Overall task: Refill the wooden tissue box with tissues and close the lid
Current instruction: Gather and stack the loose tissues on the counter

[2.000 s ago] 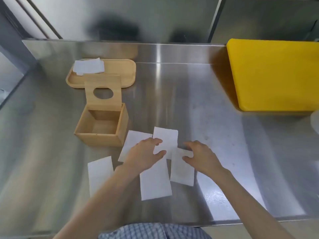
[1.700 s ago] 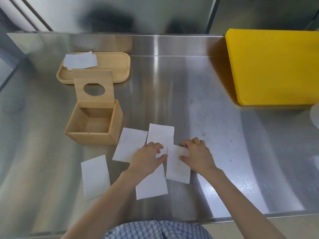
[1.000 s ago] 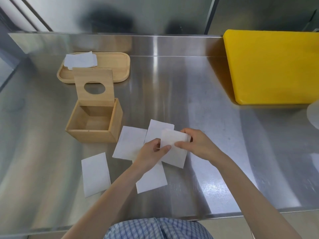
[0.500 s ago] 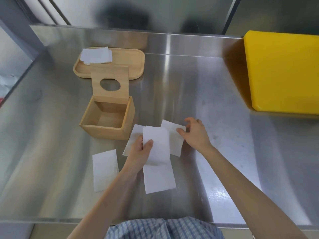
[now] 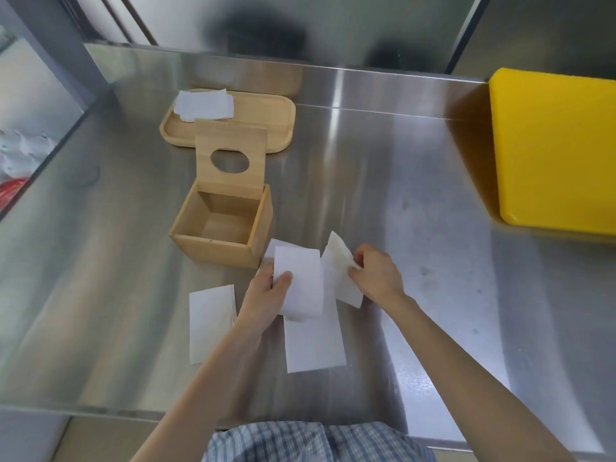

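The wooden tissue box (image 5: pixel 213 251) stands empty on the steel counter, its lid (image 5: pixel 230 180) with an oval hole raised upright at the back. Just right of the box my left hand (image 5: pixel 266 295) holds a white tissue (image 5: pixel 301 285) lifted off the counter. My right hand (image 5: pixel 375 273) pinches the edge of a second tissue (image 5: pixel 340 275), which is partly lifted. Two more tissues lie flat: one (image 5: pixel 210 321) left of my left wrist, one (image 5: pixel 313 341) under the held tissue. Another tissue (image 5: pixel 271 250) peeks out beside the box.
A shallow wooden tray (image 5: pixel 266 128) with a few tissues (image 5: pixel 204 105) at its left end sits behind the box. A thick yellow board (image 5: pixel 553 151) lies at the right. The counter's front edge runs near my body, and its left edge drops off.
My left hand has lifted one tissue off the counter and holds it up. My right hand has moved to the neighbouring tissue and raised its edge.
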Available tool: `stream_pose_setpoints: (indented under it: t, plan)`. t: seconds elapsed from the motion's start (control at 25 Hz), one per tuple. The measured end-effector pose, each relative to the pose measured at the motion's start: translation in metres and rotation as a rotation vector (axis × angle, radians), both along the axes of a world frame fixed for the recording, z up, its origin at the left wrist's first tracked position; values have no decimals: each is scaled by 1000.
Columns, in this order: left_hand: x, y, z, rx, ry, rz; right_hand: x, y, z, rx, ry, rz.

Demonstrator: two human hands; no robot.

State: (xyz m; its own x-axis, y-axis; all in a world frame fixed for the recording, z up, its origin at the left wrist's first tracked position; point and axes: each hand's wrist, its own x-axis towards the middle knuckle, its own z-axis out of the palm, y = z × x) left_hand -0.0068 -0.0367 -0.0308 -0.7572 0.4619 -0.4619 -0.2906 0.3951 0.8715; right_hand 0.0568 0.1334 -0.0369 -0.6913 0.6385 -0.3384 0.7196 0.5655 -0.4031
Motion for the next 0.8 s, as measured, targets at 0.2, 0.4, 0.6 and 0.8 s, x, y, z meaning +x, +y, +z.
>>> stream_pose_setpoints:
  t: [0.2,0.4,0.6,0.8]
  plan:
    - [6,1,3,19,34,20,15,1,18,-80,235,-160]
    - [10,3,5,-21,61,14,33,4,57,-113,442,-135]
    - [14,1,7,98,-121,47,38,-16,79,-594,573,-164]
    - [17,-4,13,210,-179,28,23,-43,53,-564,428,-129]
